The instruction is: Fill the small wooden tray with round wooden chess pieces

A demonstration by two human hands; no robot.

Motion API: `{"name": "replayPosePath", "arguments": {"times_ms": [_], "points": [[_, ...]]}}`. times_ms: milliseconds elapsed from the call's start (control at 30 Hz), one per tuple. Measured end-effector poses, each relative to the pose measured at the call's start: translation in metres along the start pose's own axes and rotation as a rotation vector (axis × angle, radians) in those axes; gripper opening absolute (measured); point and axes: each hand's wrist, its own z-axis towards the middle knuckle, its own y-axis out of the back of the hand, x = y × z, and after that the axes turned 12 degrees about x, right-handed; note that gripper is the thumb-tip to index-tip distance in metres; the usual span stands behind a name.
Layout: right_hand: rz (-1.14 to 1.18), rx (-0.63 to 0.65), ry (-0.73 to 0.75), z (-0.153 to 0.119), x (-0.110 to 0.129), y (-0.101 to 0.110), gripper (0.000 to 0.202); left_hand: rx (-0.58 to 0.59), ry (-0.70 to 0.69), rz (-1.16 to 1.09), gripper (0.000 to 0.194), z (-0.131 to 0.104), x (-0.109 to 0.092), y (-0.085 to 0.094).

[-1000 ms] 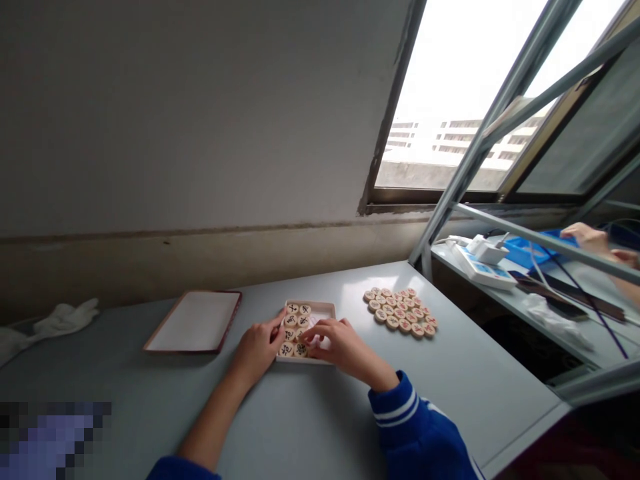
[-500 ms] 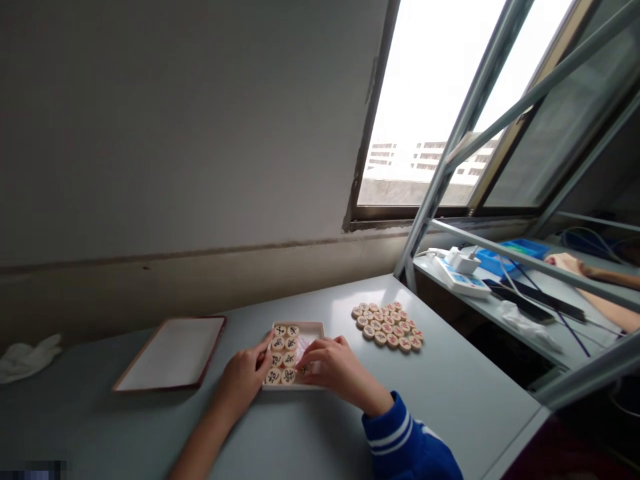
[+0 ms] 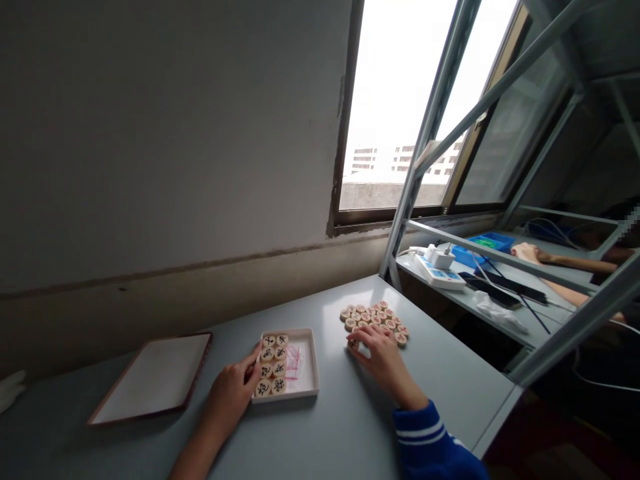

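Note:
A shallow white box (image 3: 313,363) sits on the grey table, with several black-marked Chinese chess pieces (image 3: 279,370) in two columns along its left side. Pink marks show on the bare box floor to their right. My left hand (image 3: 233,393) grips the box's left edge. Beyond the box to the right, my right hand (image 3: 383,357) pinches a dark-marked chess piece (image 3: 353,345) between thumb and fingers, beside a cluster of red-marked chess pieces (image 3: 365,318). That hand covers part of the cluster.
A box lid (image 3: 155,377) lies inside up at the left, near white crumpled tissue (image 3: 11,390). Behind a metal frame (image 3: 400,227) at right, another table holds a power strip (image 3: 440,272), a blue tray (image 3: 483,248) and another person's hand (image 3: 527,252).
My right hand has moved from inside the box to the cluster on the right, taking a chess piece with it. My left hand stays at the box. The view has shifted right.

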Motion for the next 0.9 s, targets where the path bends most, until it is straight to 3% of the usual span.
{"name": "replayPosePath", "arguments": {"times_ms": [133, 233, 400, 500, 600, 733, 900], "points": [[-0.122, -0.072, -0.118, -0.007, -0.013, 0.001, 0.012, 0.014, 0.011, -0.009, 0.046, -0.002, -0.003, 0.002], [-0.096, -0.065, -0.098, -0.003, -0.004, 0.005, 0.015, 0.009, 0.029, -0.033, 0.046, -0.003, -0.006, 0.003], [-0.029, 0.016, 0.12, 0.029, 0.045, -0.002, 0.022, -0.008, 0.037, -0.083, 0.049, -0.003, -0.004, 0.001], [-0.048, 0.07, 0.303, 0.053, 0.078, -0.017, 0.027, -0.021, 0.018, -0.171, 0.047, 0.0, 0.002, -0.003], [-0.105, 0.108, 0.364, 0.068, 0.097, -0.033, 0.022, -0.033, -0.009, -0.218, 0.044, 0.002, 0.005, -0.005], [-0.124, 0.077, 0.336, 0.07, 0.096, -0.041, 0.013, -0.015, 0.011, -0.163, 0.044, 0.002, 0.004, -0.003], [-0.11, -0.039, 0.209, 0.066, 0.075, -0.028, 0.017, -0.016, 0.018, -0.181, 0.045, 0.001, 0.003, -0.002]]}}
